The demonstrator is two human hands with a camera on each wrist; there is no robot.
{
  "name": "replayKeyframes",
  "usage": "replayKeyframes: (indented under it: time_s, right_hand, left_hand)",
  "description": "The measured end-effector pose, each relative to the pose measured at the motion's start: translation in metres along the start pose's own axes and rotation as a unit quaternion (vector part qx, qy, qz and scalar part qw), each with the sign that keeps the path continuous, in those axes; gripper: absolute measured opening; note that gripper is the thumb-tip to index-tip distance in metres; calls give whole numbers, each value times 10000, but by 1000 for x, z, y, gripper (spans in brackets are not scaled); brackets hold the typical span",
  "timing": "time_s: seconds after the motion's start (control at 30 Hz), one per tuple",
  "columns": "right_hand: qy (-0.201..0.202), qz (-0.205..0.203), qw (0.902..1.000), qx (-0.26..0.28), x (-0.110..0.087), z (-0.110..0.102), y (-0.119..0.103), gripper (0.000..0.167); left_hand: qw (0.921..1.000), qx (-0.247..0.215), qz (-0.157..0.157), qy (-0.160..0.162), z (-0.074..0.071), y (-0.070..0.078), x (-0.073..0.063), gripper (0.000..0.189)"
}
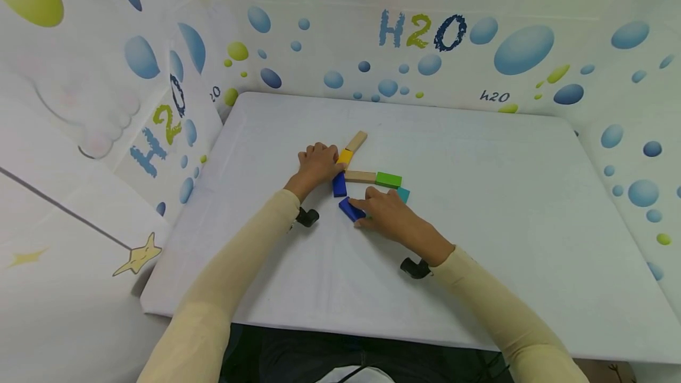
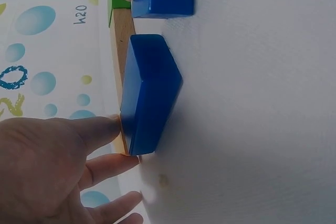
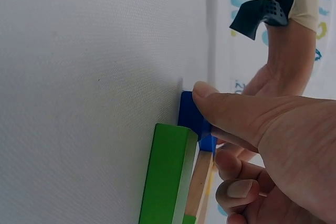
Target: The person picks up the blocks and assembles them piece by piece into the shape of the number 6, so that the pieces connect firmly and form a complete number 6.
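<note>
My left hand (image 1: pixel 317 165) pinches the near end of a yellow block (image 1: pixel 344 158) between thumb and finger. Just below it lies a blue block (image 1: pixel 339 185), which in the left wrist view shows slanted ends (image 2: pixel 152 95). My right hand (image 1: pixel 391 216) pinches a second blue block (image 1: pixel 351 210), thumb on its near side; a small gap parts the two blue blocks. Beside the held one, a green block (image 3: pixel 165 182) lies mostly hidden under my right hand in the head view. A wooden block (image 1: pixel 360 177) leads right to another green block (image 1: pixel 388 180), then a teal block (image 1: pixel 404 195).
A plain wooden block (image 1: pixel 357 140) extends the line beyond the yellow one. Everything lies on a white-covered table (image 1: pixel 505 205). Behind it hangs a printed backdrop (image 1: pixel 351 34) with blue and green drops. Small black cameras (image 1: pixel 415 268) sit on both wrists.
</note>
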State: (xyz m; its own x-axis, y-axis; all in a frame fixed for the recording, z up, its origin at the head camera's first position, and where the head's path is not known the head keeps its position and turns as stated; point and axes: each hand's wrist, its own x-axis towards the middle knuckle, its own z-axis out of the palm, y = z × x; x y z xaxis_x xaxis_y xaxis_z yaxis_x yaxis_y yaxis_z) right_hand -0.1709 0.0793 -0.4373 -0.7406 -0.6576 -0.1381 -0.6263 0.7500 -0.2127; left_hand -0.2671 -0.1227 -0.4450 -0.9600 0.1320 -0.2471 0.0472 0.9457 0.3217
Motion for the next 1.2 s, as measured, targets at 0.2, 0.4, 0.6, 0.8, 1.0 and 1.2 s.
replayKeyframes:
  time_s: [0.2, 0.4, 0.6, 0.8, 1.0, 1.2]
  right_hand:
    - [42, -11, 10000, 85, 1, -1, 1, 59]
    - [76, -1, 9999, 114, 3, -1, 0, 59]
    - [71, 90, 9998, 154, 5, 0, -1, 59]
    - [50, 120, 9998, 146, 7, 2, -1, 60]
    - [39, 97, 9999, 96, 7, 3, -1, 62]
    - [22, 309, 9989, 346, 1, -13, 15, 62]
  left_hand:
    - [10000, -39, -7, 22, -1, 1, 0, 33]
    - [10000, -38, -6, 23, -1, 1, 0, 33]
    - [10000, -32, -5, 31, -1, 1, 0, 33]
    - [10000, -41, -17, 2, 0, 0, 0, 34]
    - [10000, -43, -14, -4, 1, 0, 0, 34]
    - [9999, -105, -38, -85, 3, -3, 6, 34]
